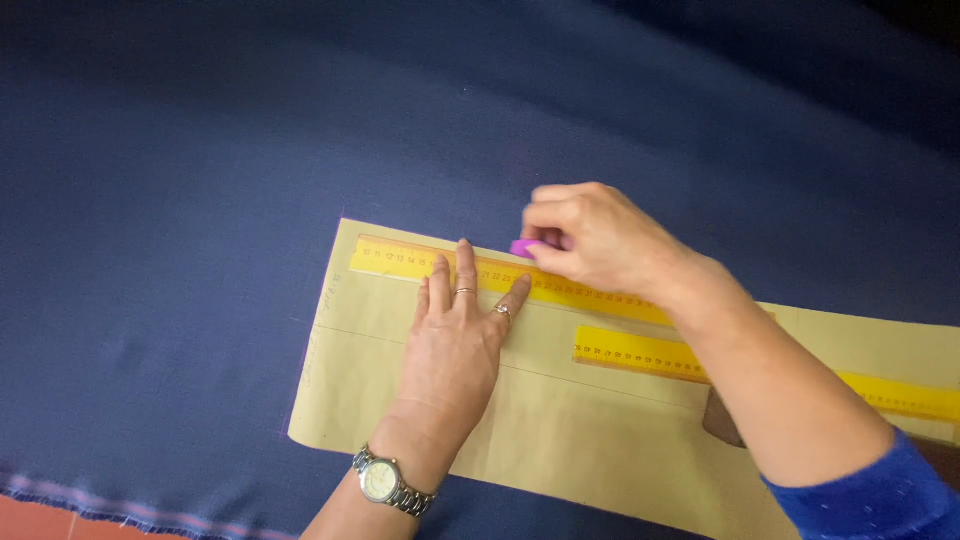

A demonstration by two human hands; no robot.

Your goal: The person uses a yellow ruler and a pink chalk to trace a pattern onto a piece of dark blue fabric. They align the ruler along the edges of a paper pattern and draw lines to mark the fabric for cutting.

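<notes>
- My right hand (590,238) pinches a small purple chalk (524,248) between thumb and fingers
- The chalk touches the top edge of a yellow ruler (400,261), near the middle of that ruler
- My right fingers are curled shut around the chalk, and only its left end pokes out
- My left hand (455,345) lies flat and open, palm down, holding nothing
- Its fingertips press on the yellow ruler, just left of the chalk
- The heel of my left hand rests on the tan paper (370,390) under the ruler
- I wear two rings (465,292) on that hand and a silver watch (385,482) on the wrist
- The ruler lies along the top edge of the paper and slopes down to the right
- A second ruler (630,352), also yellow, lies lower on the paper, to the right of my left hand
- My right arm crosses over this second ruler and hides part of it
- More yellow shows past my arm, near the right edge
- My right sleeve (880,495) is bright blue
- A dark brown thing (722,420) peeks out under my right arm; I cannot tell what it is
- The paper has a thin line drawn along it and some faint writing at its left end
- The paper lies on a big dark blue cloth (200,180) that fills almost everything I see
- The cloth has a pale edge at the bottom left, and a bit of red floor (30,520) shows past it
</notes>
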